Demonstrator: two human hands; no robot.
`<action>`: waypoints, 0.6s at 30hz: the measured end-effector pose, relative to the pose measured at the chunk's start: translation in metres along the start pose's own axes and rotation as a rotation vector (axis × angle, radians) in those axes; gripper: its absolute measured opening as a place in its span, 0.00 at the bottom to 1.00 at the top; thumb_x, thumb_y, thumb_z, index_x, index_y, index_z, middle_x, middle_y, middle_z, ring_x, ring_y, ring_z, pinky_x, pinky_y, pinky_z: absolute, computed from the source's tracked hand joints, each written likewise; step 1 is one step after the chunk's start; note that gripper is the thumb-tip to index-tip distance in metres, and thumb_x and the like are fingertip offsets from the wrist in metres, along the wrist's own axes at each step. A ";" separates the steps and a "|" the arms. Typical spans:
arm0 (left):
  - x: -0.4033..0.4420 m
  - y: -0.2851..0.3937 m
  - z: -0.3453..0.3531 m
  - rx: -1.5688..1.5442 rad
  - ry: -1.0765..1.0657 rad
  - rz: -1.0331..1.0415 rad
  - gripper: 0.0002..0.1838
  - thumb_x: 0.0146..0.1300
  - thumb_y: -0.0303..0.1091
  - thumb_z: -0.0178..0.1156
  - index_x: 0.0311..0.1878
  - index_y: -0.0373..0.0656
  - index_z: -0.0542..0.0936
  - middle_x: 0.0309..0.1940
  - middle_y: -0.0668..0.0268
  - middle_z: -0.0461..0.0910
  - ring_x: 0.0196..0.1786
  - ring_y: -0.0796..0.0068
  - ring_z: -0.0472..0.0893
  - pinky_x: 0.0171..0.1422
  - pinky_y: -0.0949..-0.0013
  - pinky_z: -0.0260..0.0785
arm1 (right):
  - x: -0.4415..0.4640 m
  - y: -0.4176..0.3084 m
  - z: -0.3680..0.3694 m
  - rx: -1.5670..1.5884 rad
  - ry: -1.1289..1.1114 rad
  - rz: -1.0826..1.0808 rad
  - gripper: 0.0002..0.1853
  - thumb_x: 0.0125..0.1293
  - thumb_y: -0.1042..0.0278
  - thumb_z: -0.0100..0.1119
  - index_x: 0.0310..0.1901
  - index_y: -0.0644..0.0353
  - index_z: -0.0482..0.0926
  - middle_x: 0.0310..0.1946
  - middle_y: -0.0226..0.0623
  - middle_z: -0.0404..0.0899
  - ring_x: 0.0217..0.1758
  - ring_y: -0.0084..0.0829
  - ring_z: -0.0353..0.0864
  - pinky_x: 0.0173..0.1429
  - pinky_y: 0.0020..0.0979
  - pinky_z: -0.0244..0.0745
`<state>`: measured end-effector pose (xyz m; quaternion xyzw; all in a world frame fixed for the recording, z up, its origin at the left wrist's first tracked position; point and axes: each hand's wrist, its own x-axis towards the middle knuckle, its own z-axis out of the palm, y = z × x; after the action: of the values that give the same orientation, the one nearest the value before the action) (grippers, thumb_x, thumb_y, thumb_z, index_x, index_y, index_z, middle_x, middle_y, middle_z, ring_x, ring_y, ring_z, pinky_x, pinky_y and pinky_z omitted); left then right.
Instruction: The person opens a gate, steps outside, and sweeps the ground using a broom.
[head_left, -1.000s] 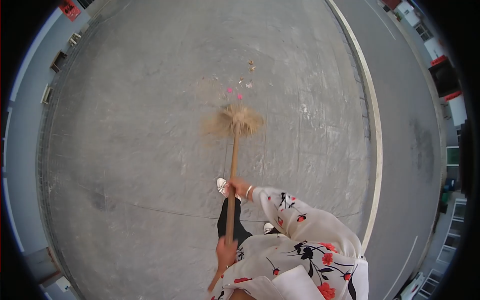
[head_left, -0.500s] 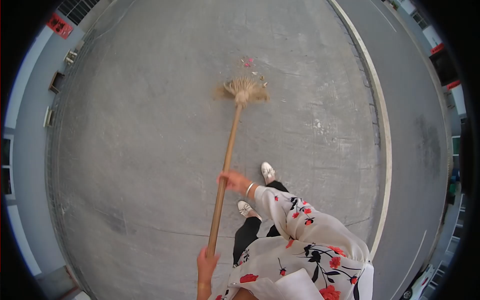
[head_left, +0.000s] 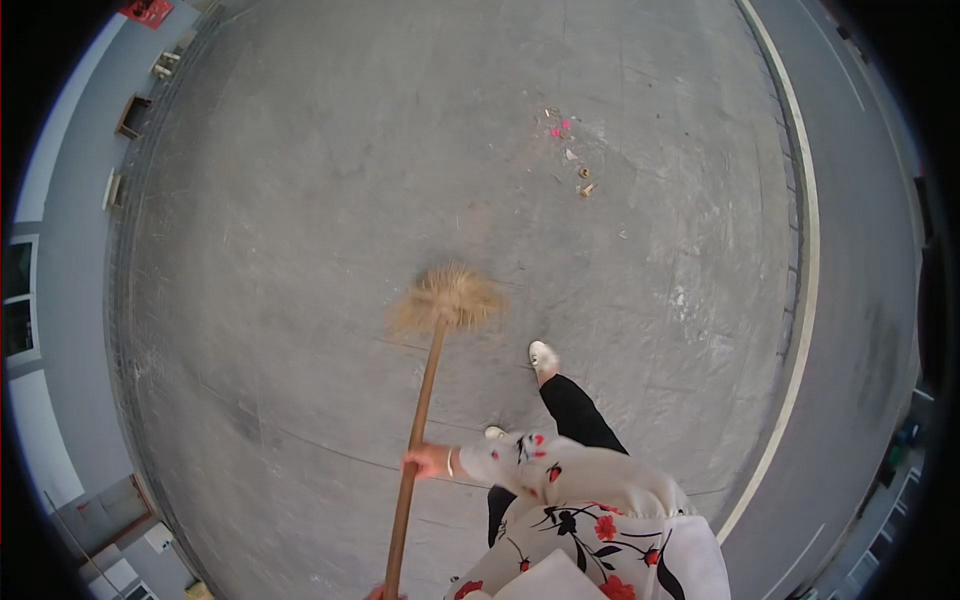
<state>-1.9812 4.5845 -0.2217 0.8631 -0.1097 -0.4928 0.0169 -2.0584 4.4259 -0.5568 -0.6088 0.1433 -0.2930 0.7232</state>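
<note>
A long-handled straw broom [head_left: 424, 385] slants up and slightly right from the bottom of the view, its tan bristle head spread just above the concrete or on it; I cannot tell which. My right hand [head_left: 430, 460], with a bracelet at its wrist, is wrapped round the middle of the wooden handle. At the bottom edge my left hand [head_left: 378, 592] shows only in small part, by the handle's top end. Farther ahead lies a scatter of litter [head_left: 562, 131] with pink scraps and small brown bits, apart from the bristles.
Grey concrete ground [head_left: 280, 240] spreads all round. A pale curb line [head_left: 803, 220] borders a road [head_left: 870, 250] on the right. Along the left wall stand a wooden stool [head_left: 131, 117] and a bench [head_left: 113, 189]. My white shoe [head_left: 542, 357] is right of the broom.
The broom head has come back toward my feet, away from the litter. Both hands have moved lower in view, the left almost out of it. My feet have shifted in a step.
</note>
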 end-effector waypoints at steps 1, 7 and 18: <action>0.018 0.036 0.012 0.044 -0.005 0.050 0.10 0.40 0.25 0.58 0.30 0.36 0.72 0.13 0.69 0.66 0.16 0.81 0.64 0.18 0.75 0.57 | 0.008 -0.020 -0.048 -0.108 0.076 -0.013 0.10 0.41 0.65 0.61 0.26 0.56 0.71 0.21 0.36 0.72 0.26 0.34 0.73 0.29 0.31 0.67; 0.150 0.233 0.108 0.071 -0.090 0.504 0.08 0.42 0.27 0.58 0.27 0.36 0.72 0.11 0.73 0.64 0.13 0.86 0.61 0.14 0.78 0.52 | 0.063 0.086 -0.298 0.123 0.572 0.118 0.04 0.50 0.75 0.50 0.25 0.65 0.69 0.21 0.37 0.69 0.25 0.29 0.71 0.31 0.32 0.70; 0.115 0.188 0.148 0.156 -0.108 0.644 0.17 0.40 0.29 0.60 0.37 0.38 0.69 0.22 0.62 0.71 0.26 0.73 0.70 0.31 0.71 0.63 | -0.004 -0.060 -0.362 0.854 0.922 0.760 0.00 0.46 0.77 0.50 0.23 0.62 0.70 0.19 0.36 0.69 0.24 0.27 0.69 0.26 0.31 0.68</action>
<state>-2.0838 4.3890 -0.3690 0.7555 -0.4148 -0.4972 0.0999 -2.2802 4.1351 -0.5785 0.0029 0.5076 -0.2787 0.8153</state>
